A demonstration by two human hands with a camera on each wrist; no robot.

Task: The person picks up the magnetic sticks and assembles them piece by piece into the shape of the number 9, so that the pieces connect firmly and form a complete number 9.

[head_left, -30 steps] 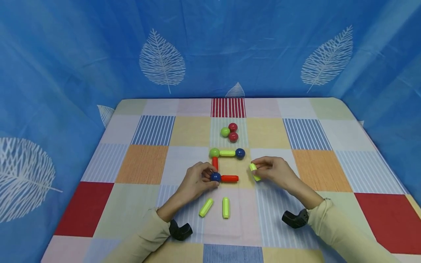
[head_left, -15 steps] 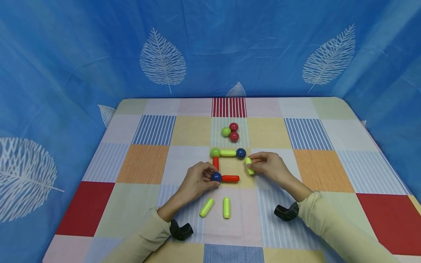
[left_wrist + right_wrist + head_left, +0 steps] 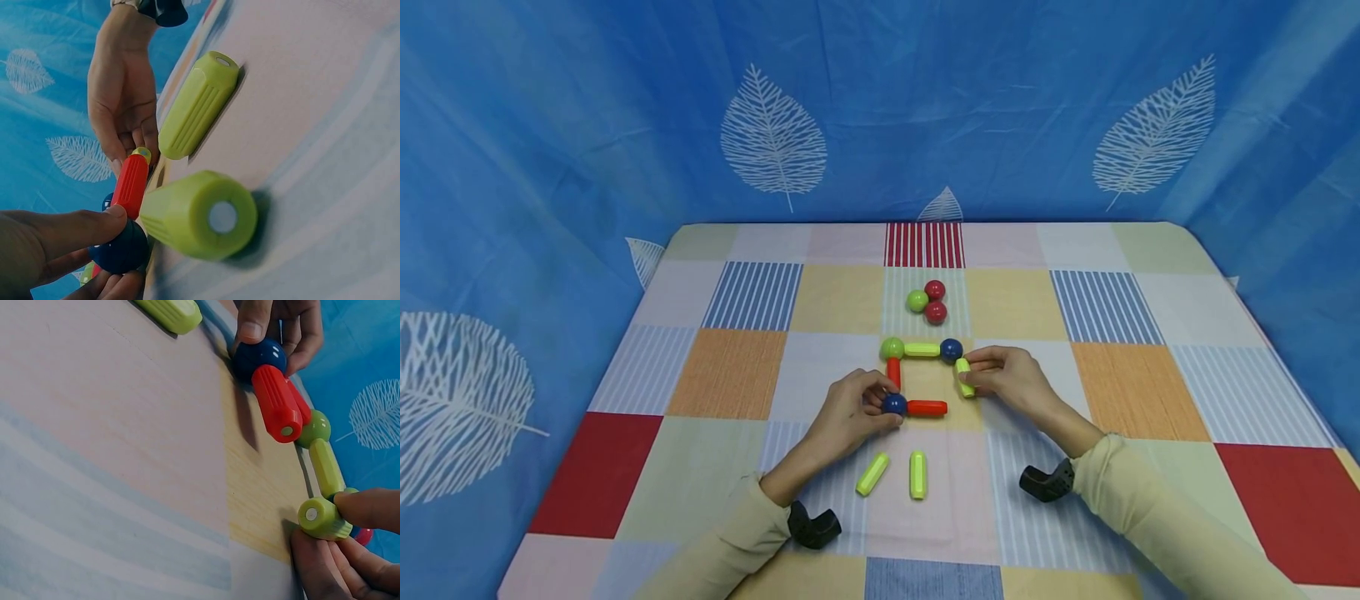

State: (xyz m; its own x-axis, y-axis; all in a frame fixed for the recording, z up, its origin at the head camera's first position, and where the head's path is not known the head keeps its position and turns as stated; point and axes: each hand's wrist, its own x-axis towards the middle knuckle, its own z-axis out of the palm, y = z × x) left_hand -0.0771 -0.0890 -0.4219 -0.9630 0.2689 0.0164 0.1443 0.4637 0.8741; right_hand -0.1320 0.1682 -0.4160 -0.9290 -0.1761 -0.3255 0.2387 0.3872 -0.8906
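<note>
Across the patchwork-covered table [image 3: 730, 375], with a blue curtain [image 3: 970, 108] hanging behind its far edge, a loose green ball [image 3: 917, 301] and two red balls [image 3: 936, 313] sit bunched midway between the left and right edges, toward the far edge. Two loose sticks [image 3: 918, 475], both yellow-green, lie on your side of the joined pieces, one slanted. A black wrist mount [image 3: 814, 527] juts from each sleeve. Your left fingers cover part of the near blue ball [image 3: 894, 405].

Compared with a second ago, your right hand [image 3: 1015, 379] has come toward the left edge, bringing its yellow-green stick [image 3: 965, 379] from well apart to right at the far blue ball [image 3: 951, 349]; whether they have joined, you cannot tell. Your left hand [image 3: 850, 408] stays curled round the near blue ball.

The stick in your right hand, pinched between thumb and fingertips, tilts slightly and shows a pale disc in its near end. The joined pieces, mid-table, make a three-sided shape: a short red stick [image 3: 928, 408], the near blue ball, another red stick [image 3: 892, 372], a corner green ball [image 3: 892, 348], a joined stick [image 3: 922, 350] in yellow-green, then the far blue ball.
</note>
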